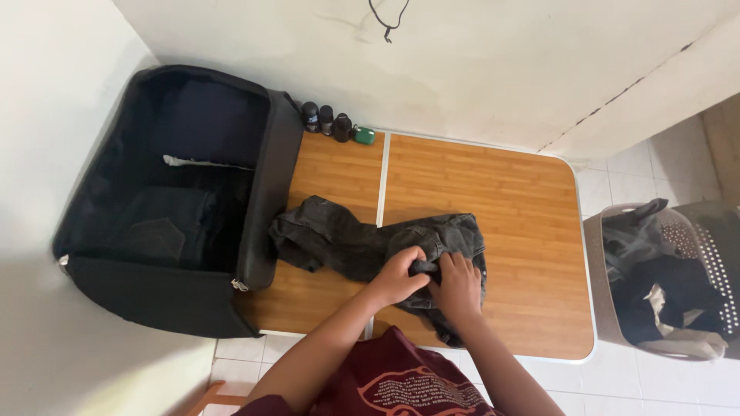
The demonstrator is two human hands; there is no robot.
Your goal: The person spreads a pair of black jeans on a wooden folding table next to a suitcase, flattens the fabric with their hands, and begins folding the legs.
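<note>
open black suitcase (254, 231), laundry basket (597, 300), bottles (326, 120)

Faded, matt dark denim garment (370, 243) at centre, on a smooth, lightly glossy wood-grain tabletop (509, 200) edged in pale metal. Left, a matt black fabric suitcase (177, 200). Right edge, a perforated plastic basket (697, 246) of soft cloth.

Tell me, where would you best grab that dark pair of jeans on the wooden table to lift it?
Probably at the waistband end of the dark jeans, where the left hand and right hand already pinch it. Come from the near table edge: that end is bunched thick, while the legs trail limp toward the open black bag.
</note>
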